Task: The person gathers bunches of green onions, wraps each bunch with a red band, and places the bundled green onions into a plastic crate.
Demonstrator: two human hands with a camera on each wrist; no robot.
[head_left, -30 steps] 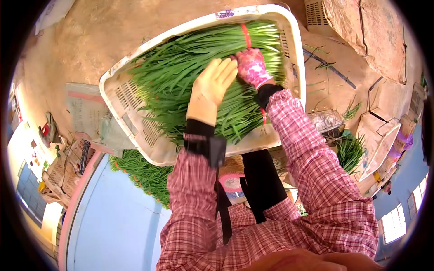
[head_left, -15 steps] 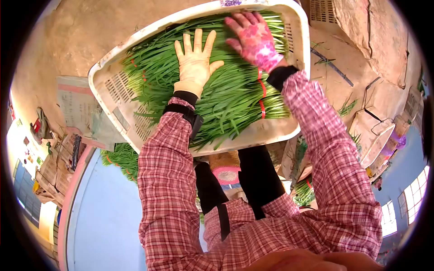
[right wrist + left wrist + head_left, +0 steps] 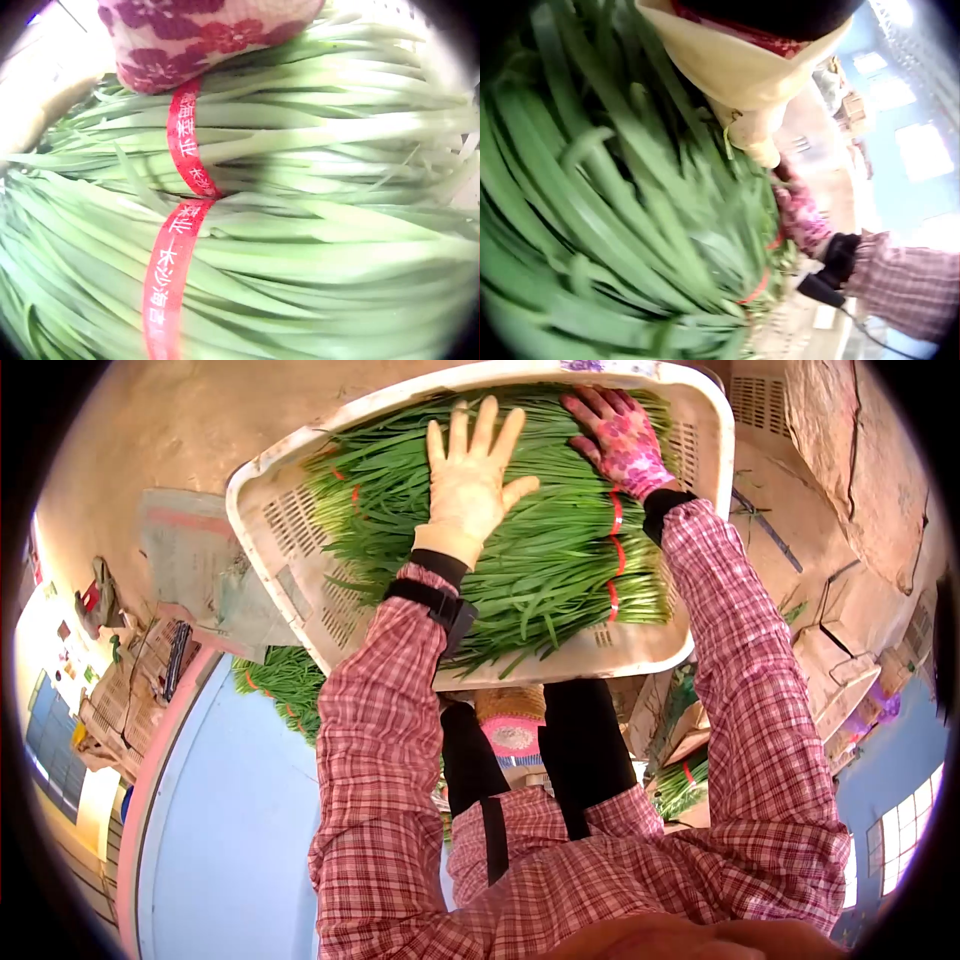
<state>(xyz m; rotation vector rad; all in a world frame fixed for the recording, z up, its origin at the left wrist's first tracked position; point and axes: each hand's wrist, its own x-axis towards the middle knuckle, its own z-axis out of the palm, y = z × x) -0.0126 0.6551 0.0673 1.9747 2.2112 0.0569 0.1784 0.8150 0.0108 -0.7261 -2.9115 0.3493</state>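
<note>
Bundles of garlic chives (image 3: pixel 560 575) lie side by side in a white plastic crate (image 3: pixel 590 663), bound with red printed tape (image 3: pixel 165 277). My left hand (image 3: pixel 468 485), in a cream glove, rests on the leaves with its fingers spread and thumb out to the side. Toward the stem end, my right hand (image 3: pixel 628 445) wears a pink flowered glove and lies on the far bundle, fingers straight. In the right wrist view its glove (image 3: pixel 202 37) overlaps one taped band. The left wrist view shows the left glove (image 3: pixel 742 97) over the leaf side.
More chives (image 3: pixel 285 685) lie below the crate, beside a blue surface (image 3: pixel 230 830) with a pink edge. A flattened sack (image 3: pixel 195 555) is on the floor at left. Cardboard (image 3: pixel 850 470) and a second crate (image 3: pixel 762 402) stand at right.
One second ago both hands were close together over the middle of the chives. They have since moved apart and toward the far side, fingers spread; the crate has shifted in the head view.
</note>
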